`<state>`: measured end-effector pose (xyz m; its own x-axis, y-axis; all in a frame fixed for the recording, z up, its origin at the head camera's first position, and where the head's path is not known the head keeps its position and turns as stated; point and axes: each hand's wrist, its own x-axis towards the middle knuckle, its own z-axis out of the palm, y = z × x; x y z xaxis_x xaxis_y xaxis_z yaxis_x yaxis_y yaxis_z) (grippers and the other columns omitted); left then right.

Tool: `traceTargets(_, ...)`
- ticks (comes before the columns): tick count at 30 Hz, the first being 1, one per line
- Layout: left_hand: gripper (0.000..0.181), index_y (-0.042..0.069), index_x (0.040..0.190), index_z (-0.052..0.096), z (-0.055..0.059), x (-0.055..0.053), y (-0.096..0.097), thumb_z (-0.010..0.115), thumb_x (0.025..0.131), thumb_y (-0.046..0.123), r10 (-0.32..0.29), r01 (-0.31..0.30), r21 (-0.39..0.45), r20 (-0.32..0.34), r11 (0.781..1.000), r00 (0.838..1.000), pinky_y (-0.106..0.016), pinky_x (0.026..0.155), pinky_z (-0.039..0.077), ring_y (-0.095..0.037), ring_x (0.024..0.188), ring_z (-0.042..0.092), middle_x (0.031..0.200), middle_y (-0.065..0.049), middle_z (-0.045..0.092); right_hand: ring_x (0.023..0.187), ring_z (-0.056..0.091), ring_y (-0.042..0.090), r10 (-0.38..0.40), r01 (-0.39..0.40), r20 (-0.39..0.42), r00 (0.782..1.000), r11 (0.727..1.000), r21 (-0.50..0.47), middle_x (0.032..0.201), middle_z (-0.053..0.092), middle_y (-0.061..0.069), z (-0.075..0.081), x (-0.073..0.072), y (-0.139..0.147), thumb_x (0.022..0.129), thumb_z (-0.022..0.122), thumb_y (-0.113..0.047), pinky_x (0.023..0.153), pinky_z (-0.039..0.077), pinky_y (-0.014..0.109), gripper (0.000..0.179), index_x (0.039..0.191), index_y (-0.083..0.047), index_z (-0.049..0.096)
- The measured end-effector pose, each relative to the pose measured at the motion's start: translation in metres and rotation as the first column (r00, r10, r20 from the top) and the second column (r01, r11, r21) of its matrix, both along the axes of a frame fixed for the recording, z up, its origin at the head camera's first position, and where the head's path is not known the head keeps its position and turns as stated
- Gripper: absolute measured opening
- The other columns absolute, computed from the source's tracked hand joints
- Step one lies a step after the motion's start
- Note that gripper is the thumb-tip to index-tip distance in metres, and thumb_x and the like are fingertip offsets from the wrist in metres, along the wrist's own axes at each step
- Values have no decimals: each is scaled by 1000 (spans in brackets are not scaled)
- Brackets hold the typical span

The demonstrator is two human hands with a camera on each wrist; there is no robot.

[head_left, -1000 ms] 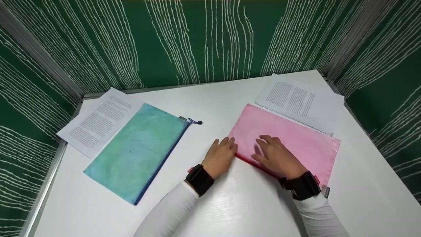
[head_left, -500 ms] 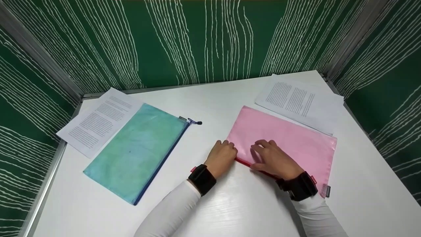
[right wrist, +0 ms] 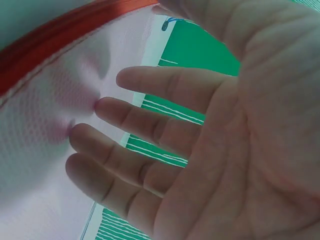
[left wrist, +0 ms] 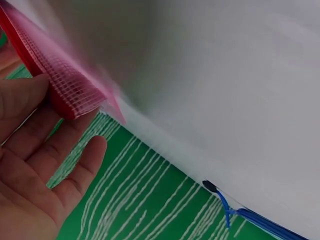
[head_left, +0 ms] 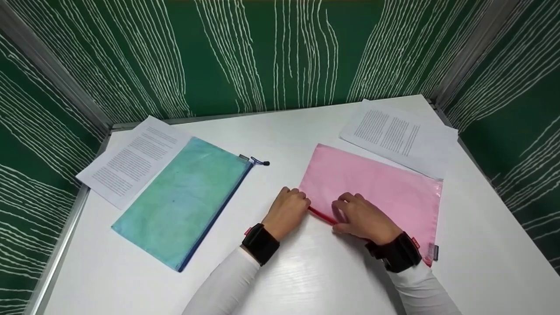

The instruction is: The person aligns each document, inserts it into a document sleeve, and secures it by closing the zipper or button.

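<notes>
A pink zip pouch (head_left: 380, 175) lies flat on the white table, its red zipper edge (head_left: 322, 215) facing me. At the left end of that edge, my left hand (head_left: 286, 210) pinches the corner. The left wrist view shows the thumb and fingers on the mesh corner (left wrist: 75, 95) beside the red zip. My right hand (head_left: 367, 218) is over the middle of the zipper edge. In the right wrist view its fingertips (right wrist: 82, 132) press lightly dimpled spots into the mesh, the fingers loosely extended. Its wrist hides part of the zipper.
On the left lies a teal zip pouch (head_left: 179, 201) with a blue zipper and dark-tipped pull (head_left: 261, 162), overlapping printed sheets (head_left: 131, 162). More printed sheets (head_left: 393, 135) lie behind the pink pouch. Green walls (head_left: 297, 57) with white lines border the table.
The pink pouch has slid left and a little toward me. My left fingers, earlier flatter on its corner, have curled round it. The right hand has shifted slightly nearer. The teal pouch stays put.
</notes>
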<state>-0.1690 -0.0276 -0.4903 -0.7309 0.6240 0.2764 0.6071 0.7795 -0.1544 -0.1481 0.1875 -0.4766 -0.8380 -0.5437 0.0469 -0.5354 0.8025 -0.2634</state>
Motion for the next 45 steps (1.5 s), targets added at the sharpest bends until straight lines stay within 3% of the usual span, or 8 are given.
traceTargets(6,16,15,82,71,14,7,-11,60,80,3,-40,46,204,-32,978,999,-26,60,39,-13,72,58,76,5,65,74,49,19,45,-45,-65,997,999,3,92,60,5,2,2,-1,69,79,-29,67,44,31,30,86,-12,62)
traceTargets(9,17,14,82,69,24,10,-17,58,82,2,-44,55,299,-44,953,998,-24,59,41,-12,74,58,79,5,65,75,52,20,63,-63,-90,994,998,-5,93,62,5,6,3,-1,72,76,-26,69,47,31,29,93,-11,65)
traceTargets(13,19,10,85,68,36,12,-26,53,86,-1,-48,60,441,-37,895,998,-22,69,48,-11,79,59,84,2,65,88,56,23,43,-45,-73,996,999,-23,103,62,8,15,7,1,76,72,-22,79,49,35,35,107,-9,65)
traceTargets(19,17,8,88,66,50,16,-44,51,90,2,-31,39,601,-24,798,999,-20,81,49,-12,91,59,91,-1,65,95,58,24,37,-41,-80,996,998,-42,107,62,9,29,11,7,77,69,-13,84,49,38,36,112,-6,64)
traceTargets(30,17,8,96,69,68,20,-76,52,93,10,57,-14,736,-34,676,998,-26,84,49,-16,92,59,97,-3,67,102,59,30,-85,81,-39,996,992,-101,109,63,14,58,10,32,79,65,-6,86,48,45,35,114,-3,63)
traceTargets(38,17,8,99,69,76,21,-94,55,91,10,132,-35,770,-65,638,989,-27,82,51,-16,92,60,98,-4,68,77,62,14,-167,131,-127,978,960,-248,86,67,-1,64,8,49,78,64,-1,70,53,35,16,91,-9,71)
traceTargets(45,16,7,98,70,82,23,-106,57,90,11,159,-24,808,-87,589,983,-26,76,52,-14,91,60,97,-4,67,67,51,1,-219,94,-249,943,897,-432,74,62,-11,69,7,57,75,70,1,58,41,15,19,78,-18,68)
